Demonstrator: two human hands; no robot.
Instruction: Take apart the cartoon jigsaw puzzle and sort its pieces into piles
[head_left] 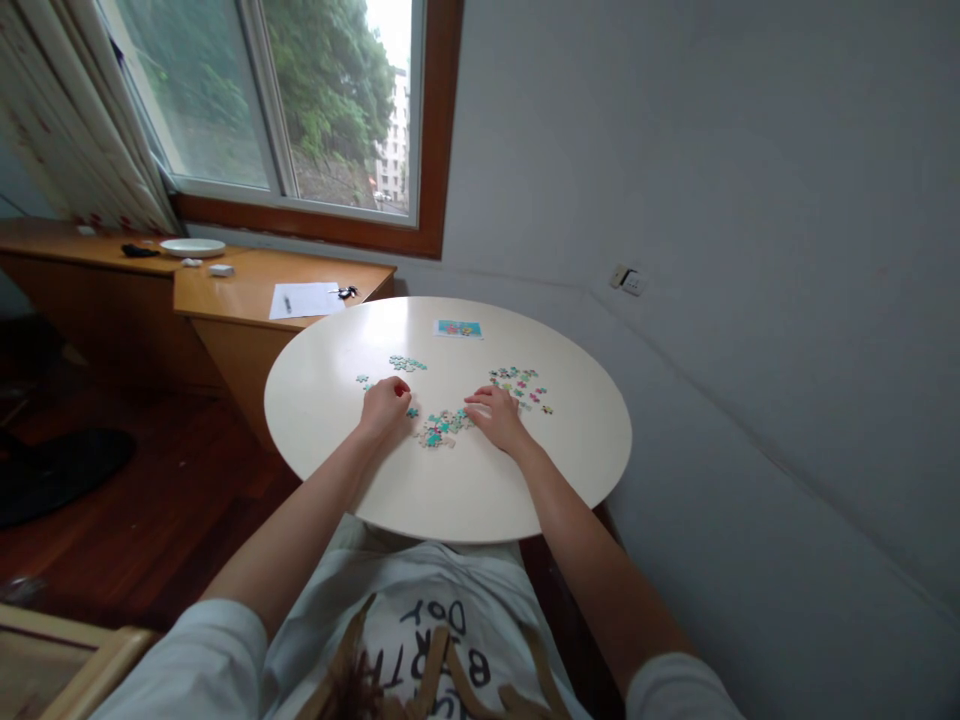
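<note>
A round cream table (337, 420) carries scattered jigsaw pieces. A joined cluster of teal and pale pieces (441, 429) lies between my hands. My left hand (385, 404) rests on the table with fingers curled, next to a teal piece at its right; whether it holds anything is hidden. My right hand (495, 412) lies flat, fingers stretched left and touching the cluster's right edge. More loose pieces (520, 385) sit beyond my right hand, a small group (406, 363) beyond my left. A small reference picture (458, 328) lies at the table's far edge.
A wooden desk (225, 300) stands left of the table with a paper and pen (304, 299), keys, a white plate (193, 246). A window is behind it. Grey walls close the right side, with a wall socket (628, 281). A dark floor lies left.
</note>
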